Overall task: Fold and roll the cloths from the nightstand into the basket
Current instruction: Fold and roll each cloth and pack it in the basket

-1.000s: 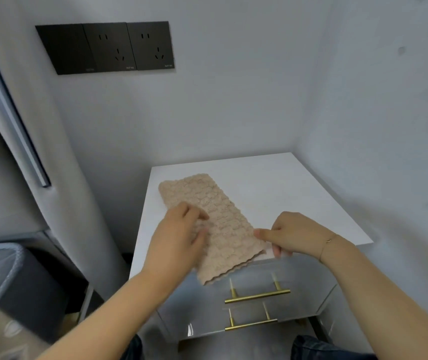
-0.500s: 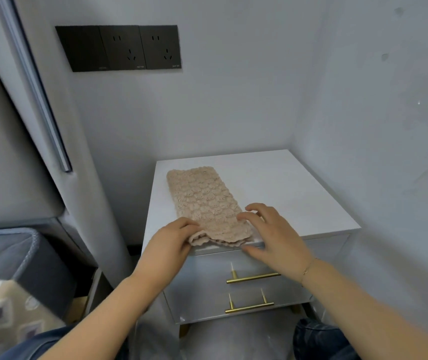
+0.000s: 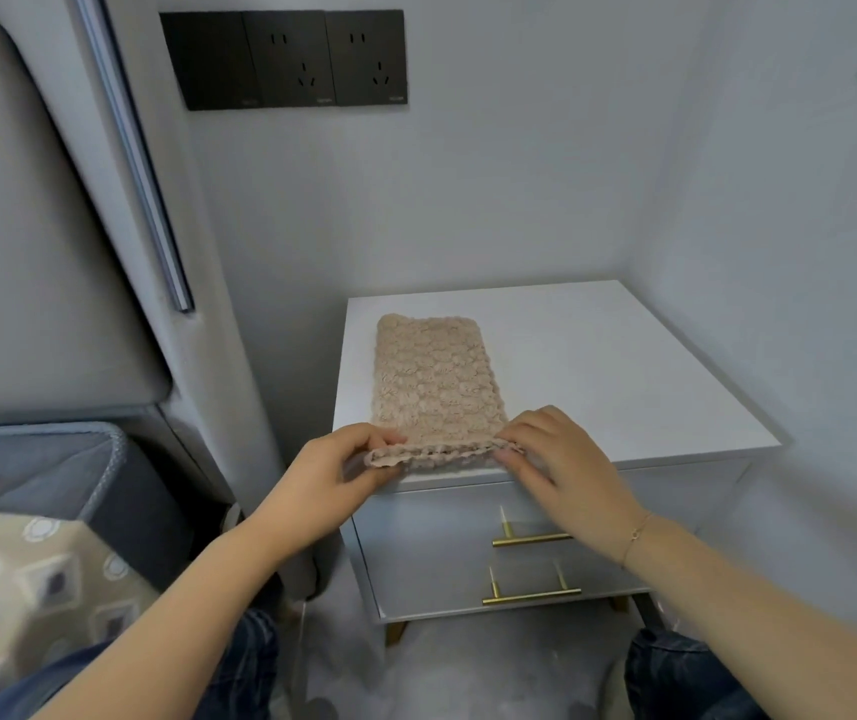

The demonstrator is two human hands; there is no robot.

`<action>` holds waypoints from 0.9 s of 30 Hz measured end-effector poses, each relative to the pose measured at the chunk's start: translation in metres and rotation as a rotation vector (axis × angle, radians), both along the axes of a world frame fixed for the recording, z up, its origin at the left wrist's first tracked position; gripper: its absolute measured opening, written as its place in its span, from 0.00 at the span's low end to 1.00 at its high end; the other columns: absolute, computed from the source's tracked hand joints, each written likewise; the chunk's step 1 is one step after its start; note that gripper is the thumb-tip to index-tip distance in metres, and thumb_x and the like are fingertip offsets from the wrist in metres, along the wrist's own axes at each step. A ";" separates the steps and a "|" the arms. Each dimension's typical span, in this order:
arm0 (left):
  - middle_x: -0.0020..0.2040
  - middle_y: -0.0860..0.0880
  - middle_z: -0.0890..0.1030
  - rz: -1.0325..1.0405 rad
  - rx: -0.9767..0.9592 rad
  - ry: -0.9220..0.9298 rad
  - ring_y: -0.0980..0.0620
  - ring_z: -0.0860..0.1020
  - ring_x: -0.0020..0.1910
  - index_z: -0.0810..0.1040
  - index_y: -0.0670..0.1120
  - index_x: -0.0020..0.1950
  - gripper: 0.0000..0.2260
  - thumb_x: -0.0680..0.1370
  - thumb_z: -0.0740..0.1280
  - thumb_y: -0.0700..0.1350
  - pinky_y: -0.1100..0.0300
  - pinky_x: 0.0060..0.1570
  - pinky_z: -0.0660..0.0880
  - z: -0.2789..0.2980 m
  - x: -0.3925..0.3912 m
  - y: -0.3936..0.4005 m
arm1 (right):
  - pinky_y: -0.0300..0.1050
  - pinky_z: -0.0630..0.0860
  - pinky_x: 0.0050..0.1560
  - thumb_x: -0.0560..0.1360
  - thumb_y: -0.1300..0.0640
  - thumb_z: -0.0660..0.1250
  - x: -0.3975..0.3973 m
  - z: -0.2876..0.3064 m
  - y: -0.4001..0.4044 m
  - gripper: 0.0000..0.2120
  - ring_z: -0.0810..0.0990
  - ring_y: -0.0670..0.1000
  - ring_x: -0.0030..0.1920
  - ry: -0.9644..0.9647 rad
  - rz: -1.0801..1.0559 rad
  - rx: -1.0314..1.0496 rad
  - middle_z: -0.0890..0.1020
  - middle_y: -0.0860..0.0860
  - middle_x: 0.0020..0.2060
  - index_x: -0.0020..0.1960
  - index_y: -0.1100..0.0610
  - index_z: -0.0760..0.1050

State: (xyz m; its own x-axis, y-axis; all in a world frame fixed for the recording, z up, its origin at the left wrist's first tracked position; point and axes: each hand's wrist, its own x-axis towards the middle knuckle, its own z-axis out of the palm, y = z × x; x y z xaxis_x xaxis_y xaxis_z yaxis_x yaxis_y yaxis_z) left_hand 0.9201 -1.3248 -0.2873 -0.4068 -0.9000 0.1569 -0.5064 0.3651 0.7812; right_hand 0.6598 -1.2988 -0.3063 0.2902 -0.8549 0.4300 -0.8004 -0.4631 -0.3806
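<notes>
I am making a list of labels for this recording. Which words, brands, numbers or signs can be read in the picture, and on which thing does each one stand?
None can be read.
Socket panel: a small pale mark at the bottom edge of each of its three plates, too small and blurred to read.
Cloth, nightstand, patterned fabric: no text shows.

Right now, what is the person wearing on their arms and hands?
Both arms are bare, with no sleeves in view. The left hand wears nothing: no glove, no ring that shows. The right hand is bare too, but a thin gold bracelet circles its wrist. At the bottom, blue jeans cover the knees.
</notes>
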 end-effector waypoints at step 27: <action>0.57 0.55 0.77 -0.139 -0.476 -0.376 0.55 0.76 0.54 0.77 0.49 0.62 0.17 0.79 0.60 0.55 0.55 0.52 0.75 -0.014 0.005 -0.014 | 0.39 0.59 0.64 0.74 0.56 0.57 0.019 -0.006 -0.002 0.21 0.71 0.46 0.58 0.202 0.147 -0.024 0.78 0.51 0.61 0.65 0.59 0.75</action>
State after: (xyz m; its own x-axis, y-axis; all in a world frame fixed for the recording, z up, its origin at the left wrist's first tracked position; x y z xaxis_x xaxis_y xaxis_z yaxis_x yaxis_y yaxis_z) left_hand 0.9246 -1.3391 -0.3017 -0.6205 -0.7010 0.3515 -0.6377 0.7119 0.2940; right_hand 0.6788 -1.3010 -0.3122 0.4929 -0.7875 0.3700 -0.7827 -0.5870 -0.2069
